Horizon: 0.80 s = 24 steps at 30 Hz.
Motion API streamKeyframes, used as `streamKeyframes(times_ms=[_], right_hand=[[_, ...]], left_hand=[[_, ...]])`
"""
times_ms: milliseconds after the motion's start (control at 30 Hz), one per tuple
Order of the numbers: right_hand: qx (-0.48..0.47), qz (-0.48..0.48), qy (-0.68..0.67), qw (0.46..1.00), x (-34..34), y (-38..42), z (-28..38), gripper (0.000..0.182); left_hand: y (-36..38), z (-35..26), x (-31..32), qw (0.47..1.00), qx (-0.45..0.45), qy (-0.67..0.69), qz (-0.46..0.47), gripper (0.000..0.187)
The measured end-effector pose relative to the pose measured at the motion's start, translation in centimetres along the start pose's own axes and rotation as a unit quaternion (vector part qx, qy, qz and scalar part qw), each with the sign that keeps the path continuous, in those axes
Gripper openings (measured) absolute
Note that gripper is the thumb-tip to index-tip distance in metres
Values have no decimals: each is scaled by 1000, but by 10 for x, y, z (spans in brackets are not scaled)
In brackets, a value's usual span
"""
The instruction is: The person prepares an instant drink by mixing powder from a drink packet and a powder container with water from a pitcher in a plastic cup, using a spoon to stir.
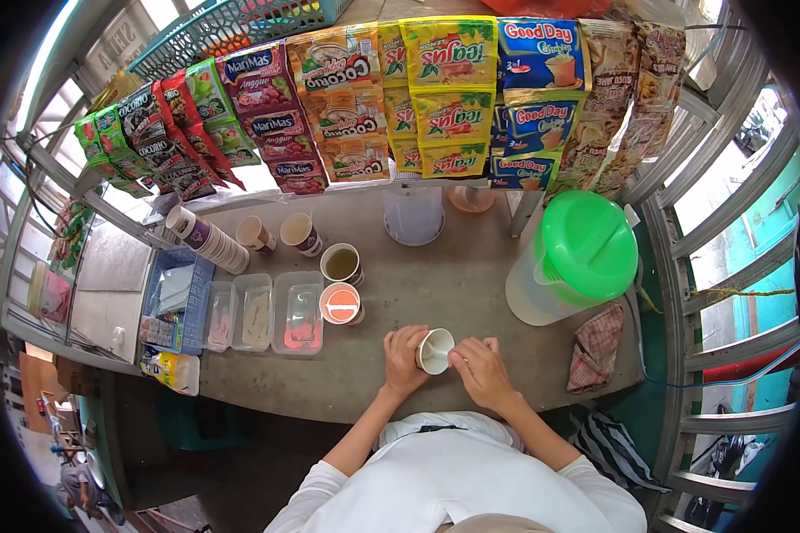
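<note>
My left hand (406, 359) grips a paper cup (428, 362) upright at the counter's (418, 284) near edge, while my right hand (482, 368) pinches what looks like a white spoon (452, 353) at its rim. Of that cup's contents, I can make out no dark drink. From it, a cup of greenish-brown liquid (341, 264) stands between ten and eleven o'clock, an orange-topped cup (340, 304) at ten. The green-lidded pitcher (542, 282) sits near two, lid on; the checked cloth (595, 348) lies at three.
</note>
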State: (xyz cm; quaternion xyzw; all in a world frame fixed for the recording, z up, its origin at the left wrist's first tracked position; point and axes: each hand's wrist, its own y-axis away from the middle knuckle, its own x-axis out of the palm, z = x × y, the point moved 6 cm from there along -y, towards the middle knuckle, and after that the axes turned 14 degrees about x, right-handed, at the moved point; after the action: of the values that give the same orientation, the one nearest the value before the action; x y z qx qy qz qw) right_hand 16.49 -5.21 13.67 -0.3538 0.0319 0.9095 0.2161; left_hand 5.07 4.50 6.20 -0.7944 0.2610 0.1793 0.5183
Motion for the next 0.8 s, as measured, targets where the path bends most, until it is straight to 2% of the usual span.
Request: streamKeyframes(times_ms=[67, 167, 267, 367, 467, 567, 667, 800], right_hand=[[-8, -26, 31, 999, -2, -1, 2, 17], [4, 19, 2, 1000, 2, 1, -1, 16], [-5, -20, 33, 999, -1, 0, 2, 16], [-9, 19, 20, 1000, 2, 1, 1, 16], [4, -11, 33, 999, 0, 0, 0, 17], [5, 22, 22, 1000, 3, 1, -1, 17], [11, -7, 9, 1000, 0, 1, 0, 18], [2, 10, 24, 1000, 3, 2, -1, 16]], left_hand=[[-1, -1, -1, 1000, 2, -4, 6, 68], [-1, -1, -1, 1000, 3, -10, 11, 67], [-1, -1, 0, 1000, 3, -9, 11, 67], [-1, -3, -1, 1000, 2, -8, 13, 67], [-1, -3, -1, 1000, 4, -9, 12, 67], [0, -3, -1, 1000, 3, -9, 13, 68], [0, -2, -1, 1000, 4, -11, 16, 68], [1, -1, -1, 1000, 0, -20, 13, 67]])
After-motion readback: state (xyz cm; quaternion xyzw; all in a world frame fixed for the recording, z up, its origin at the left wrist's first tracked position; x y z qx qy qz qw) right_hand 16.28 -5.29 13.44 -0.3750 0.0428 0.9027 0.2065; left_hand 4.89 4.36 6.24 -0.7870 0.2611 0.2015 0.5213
